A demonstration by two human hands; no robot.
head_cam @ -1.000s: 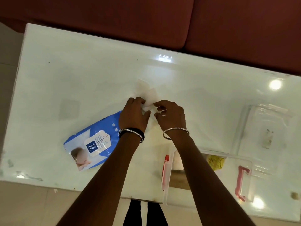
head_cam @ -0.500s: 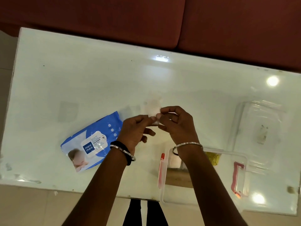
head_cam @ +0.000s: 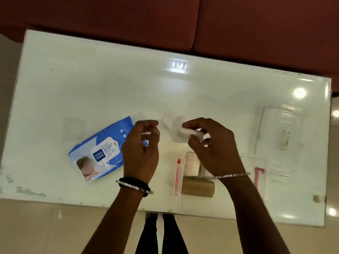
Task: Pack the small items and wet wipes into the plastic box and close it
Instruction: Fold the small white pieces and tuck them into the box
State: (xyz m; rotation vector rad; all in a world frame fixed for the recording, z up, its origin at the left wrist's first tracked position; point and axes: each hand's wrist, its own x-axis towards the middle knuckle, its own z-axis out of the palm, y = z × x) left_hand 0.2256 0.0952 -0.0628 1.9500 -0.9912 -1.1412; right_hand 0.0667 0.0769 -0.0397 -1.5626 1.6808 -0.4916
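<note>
Above the white table, my right hand pinches round white cotton pads. My left hand hovers beside it, fingers curled on a thin white piece seen edge-on. The blue wet wipes pack lies flat on the table, partly under my left hand. The clear plastic box with red latches stands open at the near edge, below my right wrist. Inside it are a white bundle and a beige roll. Its clear lid rests apart on the right.
A dark red sofa runs along the far side of the table. Tiled floor and the person's dark legs show below the near edge. A small brown bit sits near the table's right corner.
Both hands lifted off the table and came toward me. They have parted: the right hand keeps the pads, the left has moved away to the left with a thin white piece.
</note>
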